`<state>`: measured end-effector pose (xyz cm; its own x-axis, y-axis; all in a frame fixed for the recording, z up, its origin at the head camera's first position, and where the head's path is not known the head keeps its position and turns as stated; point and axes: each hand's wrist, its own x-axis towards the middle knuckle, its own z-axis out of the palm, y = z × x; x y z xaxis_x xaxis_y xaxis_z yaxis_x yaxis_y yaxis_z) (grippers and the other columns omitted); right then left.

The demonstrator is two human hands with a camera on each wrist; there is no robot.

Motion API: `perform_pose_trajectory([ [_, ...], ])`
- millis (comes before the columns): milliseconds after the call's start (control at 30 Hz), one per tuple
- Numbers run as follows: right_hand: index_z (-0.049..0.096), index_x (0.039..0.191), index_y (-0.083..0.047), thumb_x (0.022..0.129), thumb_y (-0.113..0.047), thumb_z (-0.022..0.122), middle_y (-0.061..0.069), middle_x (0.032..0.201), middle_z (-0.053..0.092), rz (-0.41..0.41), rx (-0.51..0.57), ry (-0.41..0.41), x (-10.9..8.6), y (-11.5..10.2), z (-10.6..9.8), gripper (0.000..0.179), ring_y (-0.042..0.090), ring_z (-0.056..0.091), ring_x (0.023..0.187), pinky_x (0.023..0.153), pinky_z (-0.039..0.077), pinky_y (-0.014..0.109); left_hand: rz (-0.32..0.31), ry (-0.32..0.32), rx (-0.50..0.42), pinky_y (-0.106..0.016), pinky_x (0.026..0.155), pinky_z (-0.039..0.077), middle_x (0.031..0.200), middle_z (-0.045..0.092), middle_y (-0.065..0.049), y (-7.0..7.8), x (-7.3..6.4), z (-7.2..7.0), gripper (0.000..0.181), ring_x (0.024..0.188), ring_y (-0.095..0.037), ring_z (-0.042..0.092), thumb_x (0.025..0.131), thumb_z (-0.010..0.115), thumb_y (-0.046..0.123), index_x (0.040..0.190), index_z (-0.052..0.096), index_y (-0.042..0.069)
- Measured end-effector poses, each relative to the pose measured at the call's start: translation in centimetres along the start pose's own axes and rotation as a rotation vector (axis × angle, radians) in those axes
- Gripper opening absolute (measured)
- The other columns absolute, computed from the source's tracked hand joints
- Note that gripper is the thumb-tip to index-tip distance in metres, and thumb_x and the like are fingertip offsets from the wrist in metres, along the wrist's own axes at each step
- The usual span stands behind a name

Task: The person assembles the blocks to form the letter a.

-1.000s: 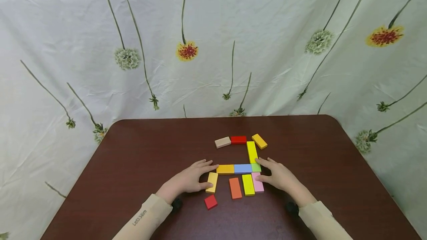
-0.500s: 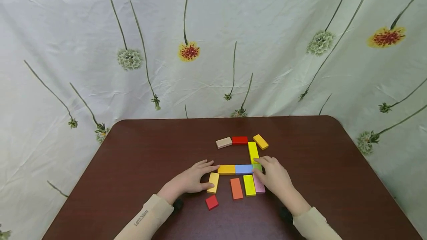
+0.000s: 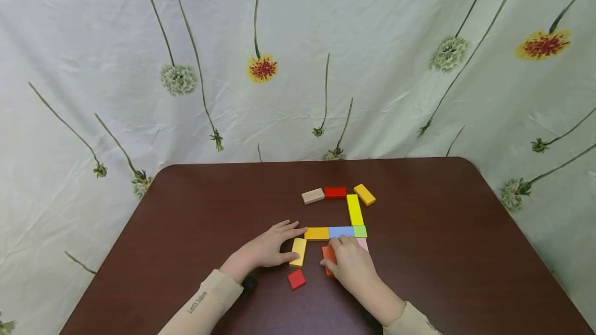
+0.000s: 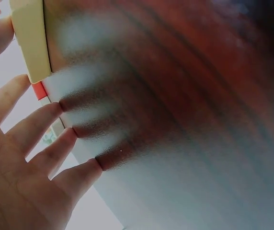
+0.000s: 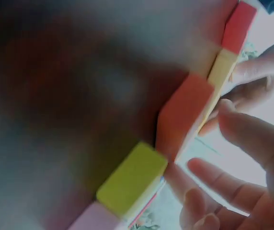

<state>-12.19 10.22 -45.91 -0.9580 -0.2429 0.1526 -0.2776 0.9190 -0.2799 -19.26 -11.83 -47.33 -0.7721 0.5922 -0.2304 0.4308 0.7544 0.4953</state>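
Well, the orange block (image 3: pixel 328 252) lies flat on the brown table (image 3: pixel 209 211), partly under my right hand (image 3: pixel 351 265). My thumb is over by its left long side, and my pointer finger is near its far right corner. There is a big gap between thumb and finger, so I am not pinching it; I can't tell if a fingertip brushes it. The lime block (image 5: pixel 132 179) sits just beside it, on the right, and the pink block (image 3: pixel 362 244) comes next. I think the orange block is light and hard, like wood, so it won't squish or break easily. It looks smooth, so it might slide a bit if I only push one side. The best place to hold it seems to be the two long sides, near the middle, but the lime block leaves only a thin space for a finger there. Over on the other side, my left hand (image 3: pixel 263 249) is spread wide. Its thumb touches the pale yellow block (image 3: pixel 300 246), and its pointer finger reaches the end of the golden block (image 3: pixel 317 234). That pale one looks light and stiff too.
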Motion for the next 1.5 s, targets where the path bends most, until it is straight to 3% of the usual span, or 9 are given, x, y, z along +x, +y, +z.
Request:
perform_pose_trajectory([
  [133, 0.065, 0.097, -0.003, 0.072, -0.028, 0.088, 0.006, 0.085, 0.061, -0.006, 0.014, -0.025, -0.3, -0.4, 0.5, 0.042, 0.019, 0.055, 0.076, 0.065, 0.052, 0.033, -0.003, -0.003, 0.004, -0.06, 0.112, 0.033, 0.157, 0.038, -0.012, 0.0, 0.1, 0.0, 0.065, 0.148, -0.037, 0.027, 0.091, 0.07, 0.034, 0.149, 0.045, 0.023],
  [367, 0.067, 0.099, -0.005, 0.071, -0.025, 0.089, 0.004, 0.085, 0.059, -0.033, 0.034, -0.06, -1.0, -1.1, 0.6, 0.041, 0.017, 0.054, 0.073, 0.063, 0.051, 0.031, 0.013, 0.008, -0.011, -0.06, 0.112, 0.033, 0.157, 0.038, -0.013, 0.0, 0.1, 0.0, 0.065, 0.148, -0.037, 0.027, 0.09, 0.071, 0.032, 0.149, 0.045, 0.022],
  [700, 0.07, 0.098, -0.008, 0.071, -0.027, 0.089, 0.0, 0.084, 0.059, -0.165, 0.034, -0.077, -1.7, -2.6, 1.3, 0.038, 0.013, 0.052, 0.072, 0.063, 0.05, 0.025, 0.036, 0.016, -0.015, -0.061, 0.111, 0.034, 0.156, 0.038, -0.015, -0.4, -0.1, 0.2, 0.064, 0.147, -0.039, 0.027, 0.091, 0.07, 0.032, 0.149, 0.046, 0.02],
  [967, 0.07, 0.097, -0.008, 0.071, -0.026, 0.089, -0.002, 0.082, 0.059, -0.14, 0.077, -0.132, -1.9, -3.1, 1.0, 0.036, 0.011, 0.049, 0.072, 0.063, 0.049, 0.024, 0.032, 0.014, -0.013, -0.061, 0.111, 0.034, 0.156, 0.038, -0.015, -0.3, 0.0, 0.1, 0.064, 0.147, -0.038, 0.027, 0.091, 0.07, 0.032, 0.149, 0.046, 0.02],
  [1500, 0.074, 0.093, -0.01, 0.069, -0.021, 0.09, -0.003, 0.082, 0.064, -0.16, 0.174, -0.086, -1.9, -2.7, 1.1, 0.031, 0.012, 0.053, 0.074, 0.067, 0.051, 0.025, 0.041, 0.025, -0.017, -0.062, 0.111, 0.034, 0.156, 0.038, -0.015, -0.4, 0.0, 0.1, 0.064, 0.147, -0.039, 0.027, 0.09, 0.071, 0.031, 0.149, 0.046, 0.02],
])
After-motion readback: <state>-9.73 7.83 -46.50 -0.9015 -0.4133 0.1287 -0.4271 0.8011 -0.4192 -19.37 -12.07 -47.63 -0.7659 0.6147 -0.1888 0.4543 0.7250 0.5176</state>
